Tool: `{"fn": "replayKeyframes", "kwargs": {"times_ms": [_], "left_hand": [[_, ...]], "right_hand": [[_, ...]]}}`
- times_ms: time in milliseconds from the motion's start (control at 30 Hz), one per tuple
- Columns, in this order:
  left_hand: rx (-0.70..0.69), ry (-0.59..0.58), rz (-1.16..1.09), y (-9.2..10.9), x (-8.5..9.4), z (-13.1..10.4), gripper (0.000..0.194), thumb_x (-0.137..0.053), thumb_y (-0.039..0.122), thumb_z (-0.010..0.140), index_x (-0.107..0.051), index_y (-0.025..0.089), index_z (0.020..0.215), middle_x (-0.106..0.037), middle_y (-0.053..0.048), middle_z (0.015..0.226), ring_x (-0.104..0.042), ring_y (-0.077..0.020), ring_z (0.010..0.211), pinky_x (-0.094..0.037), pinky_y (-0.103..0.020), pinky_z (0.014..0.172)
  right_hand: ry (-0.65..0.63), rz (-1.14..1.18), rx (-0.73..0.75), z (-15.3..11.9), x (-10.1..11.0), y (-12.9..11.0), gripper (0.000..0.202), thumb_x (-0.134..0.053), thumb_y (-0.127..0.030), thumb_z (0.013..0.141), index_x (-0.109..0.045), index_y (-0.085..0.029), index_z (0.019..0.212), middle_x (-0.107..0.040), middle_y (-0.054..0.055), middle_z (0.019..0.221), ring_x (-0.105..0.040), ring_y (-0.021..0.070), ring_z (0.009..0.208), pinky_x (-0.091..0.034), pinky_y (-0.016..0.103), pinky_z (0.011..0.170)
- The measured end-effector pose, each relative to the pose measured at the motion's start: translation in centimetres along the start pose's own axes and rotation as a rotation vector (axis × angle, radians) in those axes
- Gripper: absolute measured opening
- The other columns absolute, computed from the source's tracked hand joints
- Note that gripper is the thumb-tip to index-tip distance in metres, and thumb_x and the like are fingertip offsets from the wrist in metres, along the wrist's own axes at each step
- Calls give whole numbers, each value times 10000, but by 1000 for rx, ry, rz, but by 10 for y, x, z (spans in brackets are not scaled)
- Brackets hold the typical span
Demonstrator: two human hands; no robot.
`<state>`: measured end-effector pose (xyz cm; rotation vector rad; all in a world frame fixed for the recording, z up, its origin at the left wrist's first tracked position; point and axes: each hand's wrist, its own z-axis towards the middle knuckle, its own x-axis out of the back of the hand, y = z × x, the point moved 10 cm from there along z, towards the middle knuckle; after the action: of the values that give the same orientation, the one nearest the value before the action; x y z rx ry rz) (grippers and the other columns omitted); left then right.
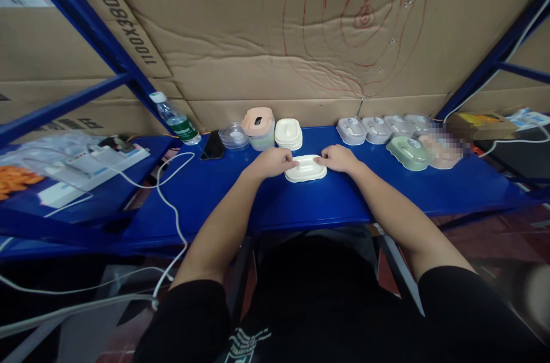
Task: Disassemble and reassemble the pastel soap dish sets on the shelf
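Note:
A cream-coloured plastic container lid (306,171) with a raised oblong middle lies low over the blue table in front of me. My left hand (275,162) grips its left end, the thumb pressed on top and the fingers curled. At its right end, my right hand (339,159) pinches the rim in a like way. Whether anything sits under the lid cannot be made out. Just behind it stands a stack of cream lids (289,134). To the left of that stack are nested tubs with a peach lid (258,122) on top and clear bowls (234,136).
Several closed containers with pale lids (351,130) line the back right, with a green-lidded one (409,152) in front. A phone (213,146) and a water bottle (176,118) are at the left. A white cable (176,208) hangs over the table's left side.

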<state>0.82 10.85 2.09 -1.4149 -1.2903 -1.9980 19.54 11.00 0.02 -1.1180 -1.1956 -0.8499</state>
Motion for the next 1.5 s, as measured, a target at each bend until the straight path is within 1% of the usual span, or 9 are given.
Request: {"fn": "replayKeyframes", "kwargs": {"times_ms": [133, 267, 433, 667, 867, 1033, 1167, 1333, 1500], "left_hand": [[40, 351, -40, -8, 42, -6, 271, -663, 457, 901, -724, 218, 1014, -728, -29, 778, -658, -200, 730, -436, -311, 672], [165, 611, -65, -27, 74, -20, 440, -656, 416, 923, -636, 194, 1302, -716, -36, 798, -701, -242, 837, -491, -343, 751], [323, 641, -33, -58, 82, -23, 548, -650, 429, 931, -546, 197, 1415, -729, -69, 908, -719, -297, 942, -524, -403, 845], [351, 632, -47, -86, 77, -17, 343, -620, 367, 926, -653, 201, 1224, -752, -102, 979, -715, -297, 975, -521, -399, 871], [280, 768, -134, -85, 86, -23, 216, -630, 360, 903, -654, 200, 1046, -722, -38, 805, -712, -246, 873, -519, -358, 852], [96, 844, -271, -58, 94, -28, 199, -638, 395, 930, -610, 210, 998, -698, 8, 745, -702, -173, 731, -530, -293, 775], [-71, 769, -438, -31, 86, -25, 228, -642, 424, 953, -570, 216, 1011, -669, 28, 676, -630, -135, 573, -495, -262, 610], [-185, 428, -623, 3, 58, -11, 302, -575, 512, 1009, -514, 223, 944, -648, 28, 619, -545, -99, 467, -435, -235, 496], [-139, 154, -718, 12, 34, -5, 425, -580, 630, 979, -500, 223, 890, -622, 27, 558, -543, -105, 447, -440, -239, 478]], "right_hand": [[-5, 15, 34, 0, 0, -1, 423, -554, -556, 938, -702, -209, 747, -738, 56, 818, -635, 205, 789, -303, 303, 594], [8, 50, 49, -1, 1, -2, 425, -575, -566, 930, -683, -209, 726, -731, 45, 808, -619, 193, 761, -302, 302, 599], [0, 92, 59, -1, 1, -2, 418, -591, -563, 936, -697, -205, 748, -733, 41, 810, -619, 181, 749, -310, 297, 608], [9, 125, 75, -2, 3, -2, 383, -615, -546, 932, -705, -212, 767, -746, 38, 837, -629, 180, 759, -333, 288, 624], [11, 152, 90, -2, 5, -4, 355, -628, -531, 935, -725, -210, 816, -764, 47, 876, -660, 192, 797, -370, 284, 652], [17, 193, 73, -2, 6, -2, 334, -664, -537, 920, -748, -216, 883, -781, 50, 920, -686, 207, 844, -403, 285, 682], [122, 252, 56, -3, 15, 2, 368, -683, -519, 919, -746, -209, 1105, -785, 64, 961, -701, 227, 867, -444, 304, 712], [371, 414, 62, -6, 36, 10, 637, -647, -503, 946, -545, -145, 1462, -770, 91, 1007, -704, 251, 862, -524, 366, 807], [458, 514, 135, -10, 45, 9, 885, -615, -577, 958, -249, -204, 1672, -668, 154, 1362, -697, 231, 812, -571, 400, 811]]}}
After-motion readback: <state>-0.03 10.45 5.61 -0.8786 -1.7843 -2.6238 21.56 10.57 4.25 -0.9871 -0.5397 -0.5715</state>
